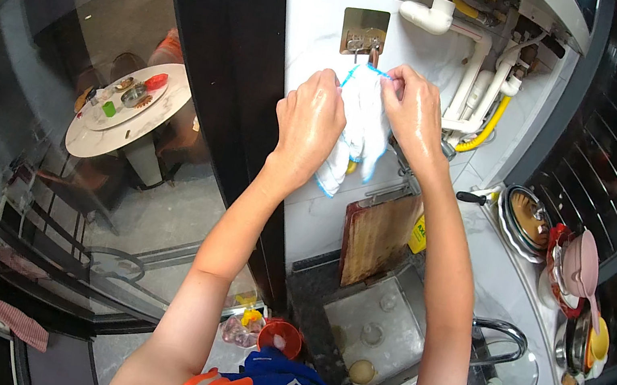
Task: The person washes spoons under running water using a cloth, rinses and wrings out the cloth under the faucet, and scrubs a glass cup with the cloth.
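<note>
Both my hands are raised in front of a tiled wall, wet and shiny. Between them hangs a white cloth (364, 110) with blue edging, its folds drooping down. My left hand (313, 123) pinches its upper left edge. On the other side, the fingertips of my right hand (417, 110) grip the upper right corner. Just above the cloth, a metal hook plate (364, 33) is fixed to the wall. Whether the cloth touches the hooks cannot be made out.
Below stands a wooden cutting board (377, 238) behind a steel sink (381, 308) with a curved faucet (504, 341). White pipes (474, 79) run down the wall at right. Pots and a pink ladle (581, 262) line the windowsill. A dark door frame (221, 55) rises at left.
</note>
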Tool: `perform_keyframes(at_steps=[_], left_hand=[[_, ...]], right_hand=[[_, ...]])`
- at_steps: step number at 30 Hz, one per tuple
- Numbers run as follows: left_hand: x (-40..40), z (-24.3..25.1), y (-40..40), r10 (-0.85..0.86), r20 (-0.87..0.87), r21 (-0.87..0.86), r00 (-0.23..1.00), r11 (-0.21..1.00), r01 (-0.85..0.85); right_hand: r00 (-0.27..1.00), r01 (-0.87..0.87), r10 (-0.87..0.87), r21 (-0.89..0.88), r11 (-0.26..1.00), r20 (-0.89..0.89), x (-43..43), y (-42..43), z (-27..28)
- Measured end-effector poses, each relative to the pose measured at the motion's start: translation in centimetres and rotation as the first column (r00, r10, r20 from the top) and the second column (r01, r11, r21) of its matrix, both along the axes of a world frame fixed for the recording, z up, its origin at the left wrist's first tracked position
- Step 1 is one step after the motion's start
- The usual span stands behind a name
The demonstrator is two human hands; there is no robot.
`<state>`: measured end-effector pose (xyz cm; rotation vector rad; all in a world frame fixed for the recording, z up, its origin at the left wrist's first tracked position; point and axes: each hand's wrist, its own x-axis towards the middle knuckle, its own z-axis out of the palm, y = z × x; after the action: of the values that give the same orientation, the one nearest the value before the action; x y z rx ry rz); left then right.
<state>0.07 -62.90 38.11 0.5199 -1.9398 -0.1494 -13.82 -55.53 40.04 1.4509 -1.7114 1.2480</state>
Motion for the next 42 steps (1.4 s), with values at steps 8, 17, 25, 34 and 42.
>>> perform_keyframes(at_steps=[8,17,25,34,42], left_hand=[[2.1,3.7,1.2,0.026,-0.184,-0.104,0.983,0.994,-0.045],[4.3,3.1,4.3,-0.229,-0.182,-0.282,0.956,0.944,0.172],[1.9,-5.3,9.8,-0.863,-0.134,0.633,0.487,0.303,0.712],[-7.2,-21.9,18.3,-0.922,-0.32,0.879,0.218,-0.202,0.433],[-7.6,-43.1,25.9,-0.809,-0.342,0.587,0.479,-0.582,-0.563]], right_hand=[[0.998,-0.066,0.065,-0.168,0.984,-0.008,2.3,1.4,3.0],[0.981,-0.173,0.187,-0.215,0.961,0.044,5.0,7.3,1.5],[0.693,-0.066,0.285,-0.335,0.94,0.662,4.8,19.3,-10.0],[-0.395,0.182,0.49,-0.456,0.871,0.777,8.5,31.7,-38.7],[-0.181,0.602,0.256,-0.099,0.792,0.95,9.0,38.4,-41.6]])
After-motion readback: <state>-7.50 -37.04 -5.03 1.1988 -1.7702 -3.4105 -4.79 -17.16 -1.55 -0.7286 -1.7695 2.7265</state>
